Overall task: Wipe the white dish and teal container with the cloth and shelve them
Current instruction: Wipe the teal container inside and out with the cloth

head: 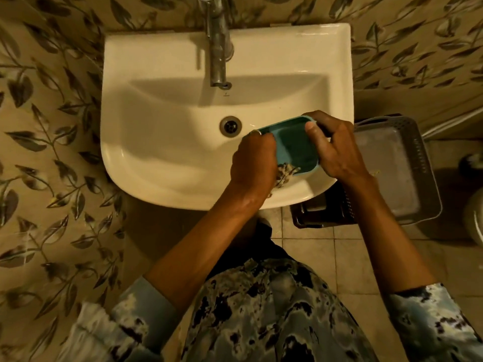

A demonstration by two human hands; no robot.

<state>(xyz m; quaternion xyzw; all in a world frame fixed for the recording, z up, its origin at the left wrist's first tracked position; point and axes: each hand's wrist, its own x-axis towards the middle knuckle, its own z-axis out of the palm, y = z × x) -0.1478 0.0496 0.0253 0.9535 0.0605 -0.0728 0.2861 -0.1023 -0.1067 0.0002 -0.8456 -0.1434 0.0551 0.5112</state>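
From the head camera, patterned sleeves [125, 320] lead up to both hands over the sink [162, 158]. The right hand [337, 150] clamps the teal container [295, 150], tilted above the basin's front right, likely steadying it; the left hand [254, 163] is closed around the cloth [283, 173], pressing its rim. No white dish shows.

cloth [283, 176]: mostly hidden under left hand [252, 163] | tap [215, 35]: top cut off | basket [397, 173]: contents unclear
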